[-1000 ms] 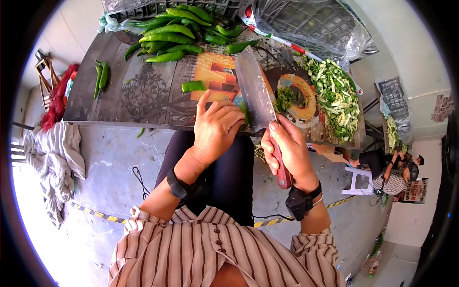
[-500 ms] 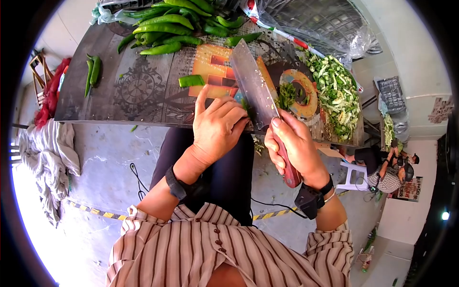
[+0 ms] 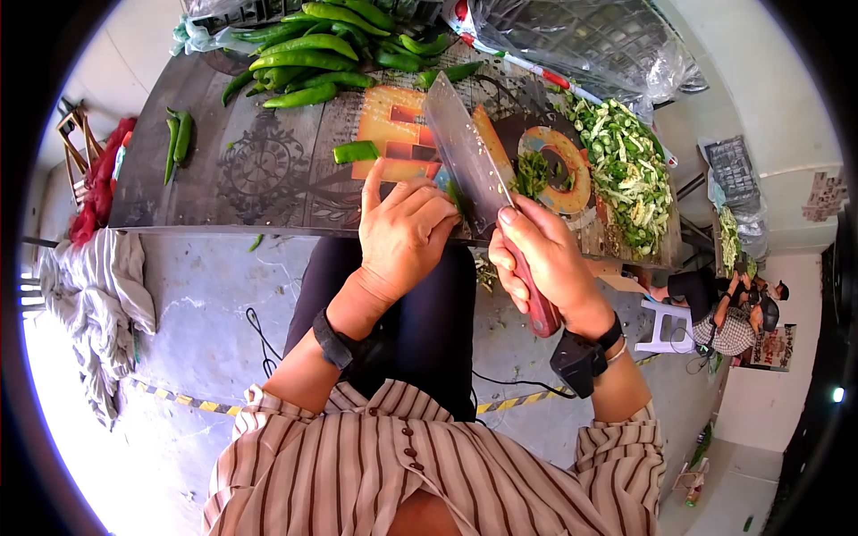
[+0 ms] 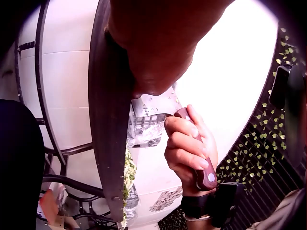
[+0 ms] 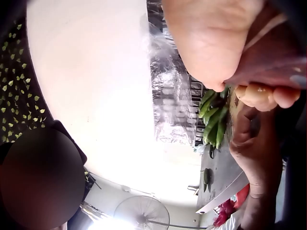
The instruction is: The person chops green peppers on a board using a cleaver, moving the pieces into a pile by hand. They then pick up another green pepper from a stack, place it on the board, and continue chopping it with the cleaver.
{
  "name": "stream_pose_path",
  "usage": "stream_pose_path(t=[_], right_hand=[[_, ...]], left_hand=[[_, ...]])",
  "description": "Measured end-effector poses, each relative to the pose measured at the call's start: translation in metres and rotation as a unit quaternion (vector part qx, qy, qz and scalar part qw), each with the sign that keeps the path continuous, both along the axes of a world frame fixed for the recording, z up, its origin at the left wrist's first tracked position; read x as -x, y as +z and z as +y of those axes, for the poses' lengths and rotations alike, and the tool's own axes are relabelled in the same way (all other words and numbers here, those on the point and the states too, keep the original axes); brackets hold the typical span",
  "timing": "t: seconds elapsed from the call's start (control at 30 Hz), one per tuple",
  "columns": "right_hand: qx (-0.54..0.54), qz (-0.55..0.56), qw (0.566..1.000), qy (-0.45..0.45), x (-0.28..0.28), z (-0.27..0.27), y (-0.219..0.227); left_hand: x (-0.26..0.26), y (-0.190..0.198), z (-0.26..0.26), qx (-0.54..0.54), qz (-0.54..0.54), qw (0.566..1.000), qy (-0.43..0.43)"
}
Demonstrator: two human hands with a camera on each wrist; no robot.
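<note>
Grasping the cleaver (image 3: 463, 147) by its handle, the right hand (image 3: 552, 259) in the head view slants the blade forward and left. Just left of the blade lies a green pepper (image 3: 454, 200), its visible strip running along the steel; the left hand (image 3: 402, 230) is nearer. From the left wrist, right fingers wrap the cleaver's handle. From the right wrist, left fingers bend beyond that handle; whether they pinch the pepper, I cannot tell.

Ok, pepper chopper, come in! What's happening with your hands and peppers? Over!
Right hand grips cleaver. Green pepper bit beside it. Maybe in the way: left hand, very close. Chopped green peppers heaped to the right.
</note>
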State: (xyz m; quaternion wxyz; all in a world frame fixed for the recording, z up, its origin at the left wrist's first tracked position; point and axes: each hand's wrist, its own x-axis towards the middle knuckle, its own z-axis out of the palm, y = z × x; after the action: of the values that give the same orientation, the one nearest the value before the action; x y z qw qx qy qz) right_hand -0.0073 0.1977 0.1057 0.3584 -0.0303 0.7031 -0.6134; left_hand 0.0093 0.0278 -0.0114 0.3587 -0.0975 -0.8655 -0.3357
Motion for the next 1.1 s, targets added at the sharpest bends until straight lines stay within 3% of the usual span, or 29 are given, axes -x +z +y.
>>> stream_pose_path(t=[0.17,0.63,0.77,1.1], right_hand=[[-0.005,-0.009,1.0,-0.007,-0.002,-0.002,0.0],[0.035,0.097,0.995,-0.011,0.017,-0.011,-0.026],[0.044,0.099,0.989,-0.103,0.015,0.006,-0.019],[0.043,0.08,0.995,-0.038,-0.02,0.004,-0.01]], left_hand=[[0.001,-0.001,0.0,-0.011,-0.01,1.0,-0.011],[0.0,-0.004,0.0,0.004,0.005,1.0,-0.011],[0.0,-0.004,-0.002,0.004,0.008,1.0,-0.016],[-0.002,-0.003,-0.003,0.026,0.01,1.0,-0.01]])
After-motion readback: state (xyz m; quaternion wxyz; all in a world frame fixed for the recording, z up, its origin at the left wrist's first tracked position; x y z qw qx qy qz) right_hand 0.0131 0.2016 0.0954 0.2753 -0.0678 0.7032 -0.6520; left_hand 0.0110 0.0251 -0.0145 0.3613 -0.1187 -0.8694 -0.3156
